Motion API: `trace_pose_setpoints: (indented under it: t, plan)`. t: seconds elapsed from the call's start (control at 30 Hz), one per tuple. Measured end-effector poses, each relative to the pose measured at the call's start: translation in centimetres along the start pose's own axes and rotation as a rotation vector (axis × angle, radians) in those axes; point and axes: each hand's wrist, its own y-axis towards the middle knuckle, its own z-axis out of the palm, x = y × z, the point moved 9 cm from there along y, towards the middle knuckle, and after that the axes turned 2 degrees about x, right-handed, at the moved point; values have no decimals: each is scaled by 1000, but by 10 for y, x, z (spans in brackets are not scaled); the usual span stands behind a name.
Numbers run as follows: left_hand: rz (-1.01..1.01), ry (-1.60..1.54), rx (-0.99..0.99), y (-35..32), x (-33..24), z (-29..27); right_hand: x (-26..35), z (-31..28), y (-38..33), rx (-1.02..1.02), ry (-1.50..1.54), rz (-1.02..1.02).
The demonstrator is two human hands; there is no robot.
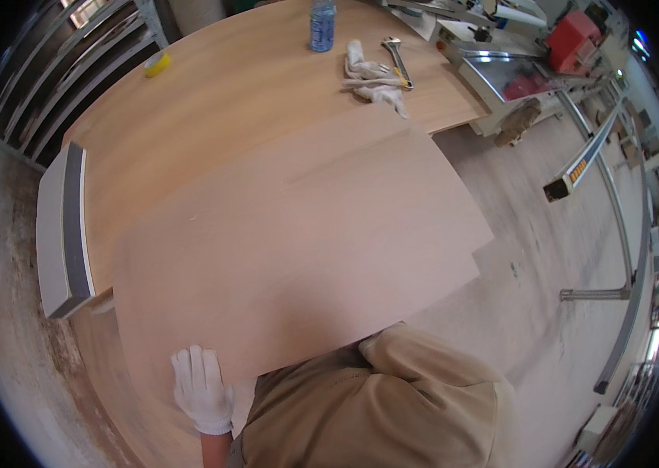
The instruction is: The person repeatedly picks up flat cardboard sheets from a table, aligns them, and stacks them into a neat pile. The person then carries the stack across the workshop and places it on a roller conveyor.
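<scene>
- My left hand (202, 388), in a white glove, lies at 7 o'clock with fingers spread flat on the near edge of the top plywood sheet (298, 249); the palm presses down and nothing is closed in it.
- My right hand is hidden under the tan sleeve (423, 366) at 5 o'clock, so I cannot tell its grip.
- The top plywood sheet fills the centre of the view, lying skewed on a second sheet (220, 117) beneath it, its far corner toward 1 o'clock.
- At 12 o'clock on the lower sheet: 1 water bottle (322, 25), 1 pair of white gloves (372, 78), 1 wrench (397, 61) just beside them.
- At 10 o'clock: 1 yellow tape roll (157, 64) near the sheet edge.
- At 9 o'clock: 1 grey-and-white panel (64, 230) against the stack side.
- At 3 o'clock: concrete floor (548, 257).
</scene>
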Motion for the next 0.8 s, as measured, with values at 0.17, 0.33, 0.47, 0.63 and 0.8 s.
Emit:
trace_pose_setpoints:
  t: [0.17, 0.33, 0.47, 0.63, 0.8]
  plan:
    - [-37, -19, -4, 21, 16, 20, 1, 9, 14, 133, -77, -26]
    - [-51, -50, -39, 56, 37, 41, 0, 33, 10, 380, -157, -157]
    - [-70, 13, -30, 70, 42, 64, 10, 47, -12, 522, -88, -269]
    - [-118, 15, -10, 80, 59, 84, 8, -21, -17, 190, -166, -344]
    - [-122, 3, 13, 104, 54, 90, -53, -97, 10, -178, 687, -109]
